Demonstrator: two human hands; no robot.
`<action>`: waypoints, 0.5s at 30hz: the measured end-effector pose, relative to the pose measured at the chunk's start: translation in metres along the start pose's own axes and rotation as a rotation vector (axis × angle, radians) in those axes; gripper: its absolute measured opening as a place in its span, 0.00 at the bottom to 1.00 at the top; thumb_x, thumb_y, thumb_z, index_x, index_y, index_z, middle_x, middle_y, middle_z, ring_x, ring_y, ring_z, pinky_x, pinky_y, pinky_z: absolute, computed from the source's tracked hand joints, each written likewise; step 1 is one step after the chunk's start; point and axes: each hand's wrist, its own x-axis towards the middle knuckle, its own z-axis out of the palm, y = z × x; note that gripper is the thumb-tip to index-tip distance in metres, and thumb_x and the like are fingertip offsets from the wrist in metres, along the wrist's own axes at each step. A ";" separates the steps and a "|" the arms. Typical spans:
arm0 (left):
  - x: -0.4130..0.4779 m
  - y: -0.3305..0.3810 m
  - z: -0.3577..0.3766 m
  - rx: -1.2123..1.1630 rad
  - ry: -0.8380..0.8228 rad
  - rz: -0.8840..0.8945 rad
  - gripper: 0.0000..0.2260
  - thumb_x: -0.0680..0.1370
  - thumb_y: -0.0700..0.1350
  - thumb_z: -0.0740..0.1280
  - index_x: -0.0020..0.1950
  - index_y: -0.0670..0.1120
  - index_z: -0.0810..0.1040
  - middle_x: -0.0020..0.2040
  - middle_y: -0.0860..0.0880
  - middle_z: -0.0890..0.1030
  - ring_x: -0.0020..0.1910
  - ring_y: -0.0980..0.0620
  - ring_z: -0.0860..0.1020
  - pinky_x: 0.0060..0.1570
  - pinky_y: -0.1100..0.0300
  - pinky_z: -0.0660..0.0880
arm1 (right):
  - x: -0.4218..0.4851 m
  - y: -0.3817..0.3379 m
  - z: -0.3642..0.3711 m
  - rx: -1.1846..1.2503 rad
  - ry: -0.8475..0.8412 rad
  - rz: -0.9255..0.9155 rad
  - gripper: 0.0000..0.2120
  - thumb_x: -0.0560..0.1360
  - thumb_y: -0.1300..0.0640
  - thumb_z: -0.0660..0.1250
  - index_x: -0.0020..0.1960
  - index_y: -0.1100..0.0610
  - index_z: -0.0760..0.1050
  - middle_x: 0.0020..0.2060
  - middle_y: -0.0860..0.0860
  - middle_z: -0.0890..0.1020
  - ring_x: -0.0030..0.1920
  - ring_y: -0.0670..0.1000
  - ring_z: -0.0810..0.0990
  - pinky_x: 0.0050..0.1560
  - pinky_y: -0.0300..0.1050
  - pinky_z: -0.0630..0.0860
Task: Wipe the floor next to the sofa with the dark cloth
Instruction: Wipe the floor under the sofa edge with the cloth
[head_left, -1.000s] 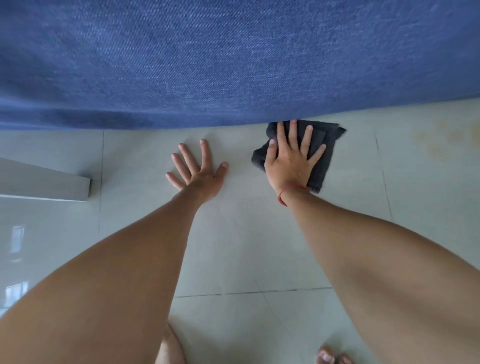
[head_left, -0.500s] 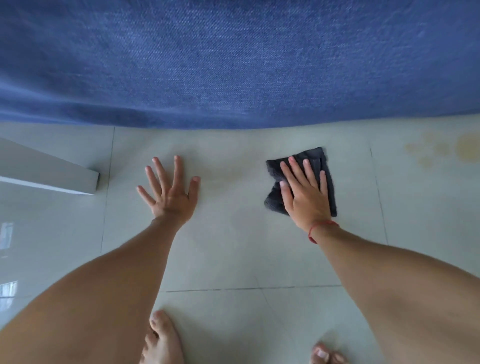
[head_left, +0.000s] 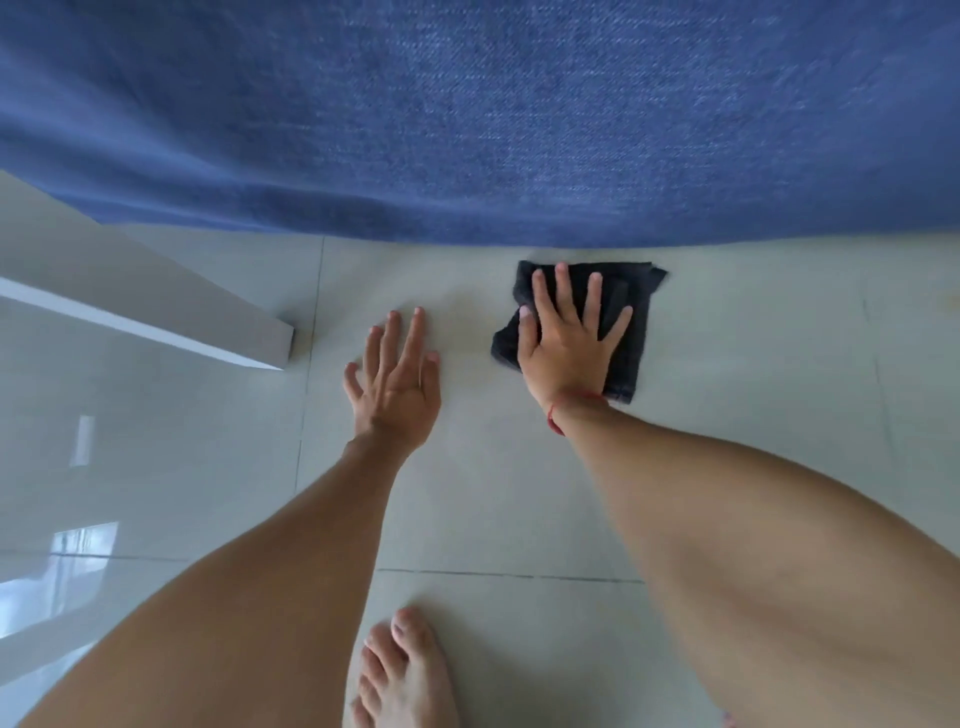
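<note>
A dark folded cloth (head_left: 631, 332) lies flat on the pale tiled floor (head_left: 753, 364), close to the lower edge of the blue sofa (head_left: 493, 119). My right hand (head_left: 569, 343) presses down on the cloth with its fingers spread, a red string around the wrist. To the left of it my left hand (head_left: 397, 384) is flat on the bare tile, fingers apart, holding nothing. The cloth's far edge almost touches the sofa's fabric.
A white furniture edge (head_left: 156, 312) juts in from the left, ending near the sofa. My bare foot (head_left: 405, 675) is at the bottom centre, and toes of the other foot show at the bottom right. A faint yellowish stain marks the tile at far right.
My right hand has pushed the cloth away from me, back up near the sofa's edge after pulling it towards me. My left hand has shifted right, closer to the cloth.
</note>
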 end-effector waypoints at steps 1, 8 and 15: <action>-0.002 -0.005 -0.002 0.007 -0.004 -0.042 0.24 0.83 0.55 0.47 0.79 0.60 0.46 0.80 0.53 0.45 0.79 0.49 0.44 0.73 0.38 0.44 | -0.006 -0.014 0.005 0.003 -0.016 -0.090 0.22 0.81 0.45 0.50 0.75 0.44 0.60 0.77 0.44 0.59 0.78 0.57 0.50 0.71 0.70 0.41; -0.008 -0.020 0.000 0.030 -0.200 -0.261 0.24 0.82 0.59 0.42 0.76 0.65 0.35 0.77 0.54 0.31 0.77 0.47 0.31 0.69 0.34 0.35 | -0.054 0.001 0.010 -0.074 -0.117 -0.550 0.21 0.80 0.47 0.53 0.71 0.47 0.68 0.72 0.45 0.69 0.74 0.55 0.64 0.72 0.64 0.54; -0.029 -0.042 -0.004 0.037 -0.149 -0.223 0.27 0.81 0.62 0.46 0.77 0.63 0.37 0.78 0.51 0.32 0.77 0.48 0.33 0.71 0.36 0.36 | -0.049 0.098 -0.030 -0.146 -0.061 -0.223 0.25 0.79 0.43 0.45 0.74 0.45 0.63 0.75 0.44 0.64 0.76 0.51 0.60 0.73 0.55 0.50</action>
